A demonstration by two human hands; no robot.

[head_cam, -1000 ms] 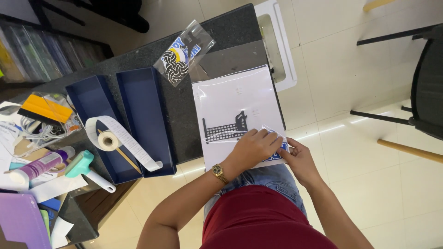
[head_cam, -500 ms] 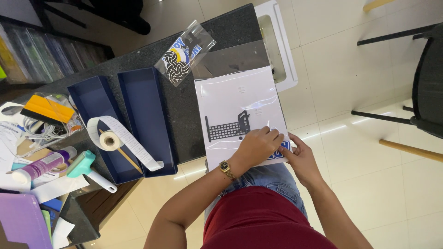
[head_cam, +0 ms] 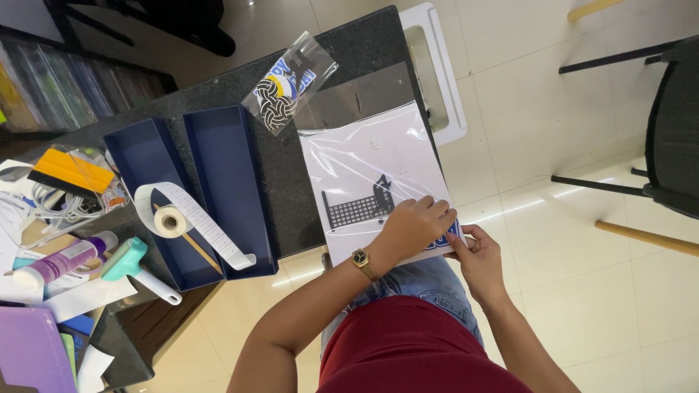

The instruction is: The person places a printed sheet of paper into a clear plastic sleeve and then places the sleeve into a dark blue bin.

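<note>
A clear plastic sleeve with a white sheet (head_cam: 368,164) inside lies on the dark counter (head_cam: 287,182) at its near edge. A black grid-shaped piece (head_cam: 358,208) shows on the sheet. My left hand (head_cam: 413,225), with a gold watch on its wrist, presses down on the sleeve's near corner, fingers curled. My right hand (head_cam: 477,256) pinches the sleeve's near right edge, just off the counter's side.
Two dark blue trays (head_cam: 218,175) sit left of the sleeve, with a roll of white tape (head_cam: 172,220) across them. A clear bag with a braided black item (head_cam: 280,94) lies behind. Clutter with a purple tube (head_cam: 58,262), teal tool (head_cam: 125,260) and yellow scraper (head_cam: 69,171) fills the left. A black chair (head_cam: 666,138) stands right.
My left hand has slid slightly along the sleeve's near corner; the view has shifted a little. The sleeve stays in place.
</note>
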